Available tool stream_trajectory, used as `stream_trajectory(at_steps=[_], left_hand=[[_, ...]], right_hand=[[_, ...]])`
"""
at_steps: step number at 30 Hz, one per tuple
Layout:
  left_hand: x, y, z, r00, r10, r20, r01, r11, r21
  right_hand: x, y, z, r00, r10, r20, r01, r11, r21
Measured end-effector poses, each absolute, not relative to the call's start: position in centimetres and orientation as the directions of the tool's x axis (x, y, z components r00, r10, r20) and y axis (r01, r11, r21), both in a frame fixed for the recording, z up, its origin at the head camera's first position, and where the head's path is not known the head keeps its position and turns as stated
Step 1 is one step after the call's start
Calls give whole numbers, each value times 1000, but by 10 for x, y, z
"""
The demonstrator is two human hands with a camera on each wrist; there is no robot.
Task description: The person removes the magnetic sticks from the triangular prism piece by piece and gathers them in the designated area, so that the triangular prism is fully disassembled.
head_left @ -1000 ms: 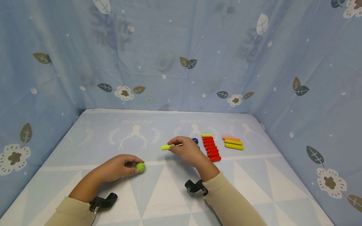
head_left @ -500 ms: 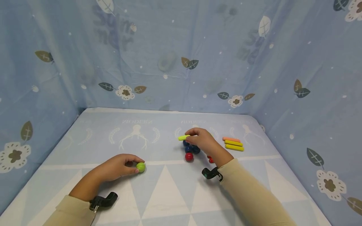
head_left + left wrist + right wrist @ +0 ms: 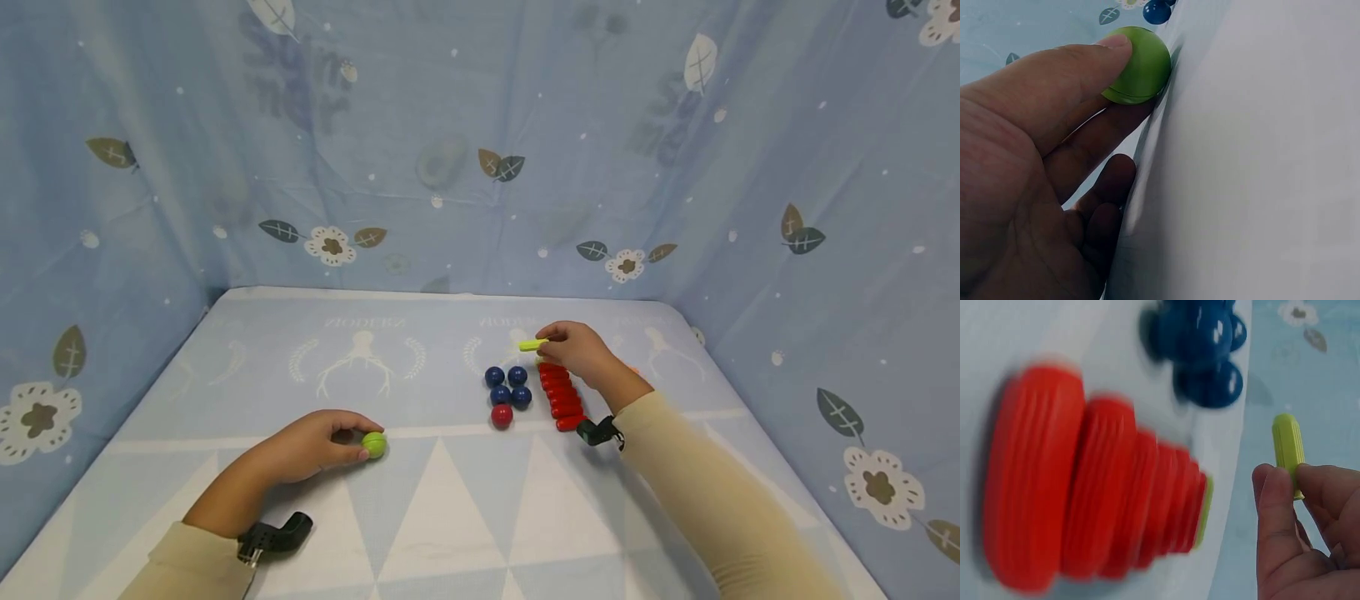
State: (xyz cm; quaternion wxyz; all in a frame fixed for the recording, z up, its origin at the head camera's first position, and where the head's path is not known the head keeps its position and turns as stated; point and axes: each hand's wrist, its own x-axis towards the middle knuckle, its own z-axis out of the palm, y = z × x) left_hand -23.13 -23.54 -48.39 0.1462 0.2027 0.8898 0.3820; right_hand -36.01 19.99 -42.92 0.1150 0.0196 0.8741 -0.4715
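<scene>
My left hand [image 3: 318, 446] pinches a green ball [image 3: 373, 445] with a groove round it, low at the cloth; the left wrist view shows the thumb on its near side. Between thumb and fingertips of my right hand [image 3: 585, 354] is a short yellow-green ridged stick [image 3: 1287, 440], raised above the table. Under that hand runs a row of red ridged sticks [image 3: 561, 393], lying side by side. A similar yellow-green stick [image 3: 1204, 512] lies at the far end of the row. Left of the row sit several dark blue balls [image 3: 500, 396] with one red ball [image 3: 502, 417] in front.
A patterned cloth [image 3: 442, 517] covers the table. Blue curtains [image 3: 465, 167] enclose it at the back and both sides. Behind my right wrist, the end of an orange stick [image 3: 636, 369] peeks out. Each wrist wears a black camera mount [image 3: 277, 533].
My right hand has carried the yellow-green stick right and away, past the blue balls to the far end of the red row. The left hand stays on the green ball.
</scene>
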Motion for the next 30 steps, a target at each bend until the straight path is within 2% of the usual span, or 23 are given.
stream_trajectory(at_steps=[12,30], left_hand=[[-231,-236,-484,-875,473,-108,235,609,758],[-233,-236,-486,-873,476,-103,238,602,762]], right_hand=[[-381,224,-428,-936,92,-339,307,682,-663],[-402,231,-440,-906,144,-397,377,698,-609]])
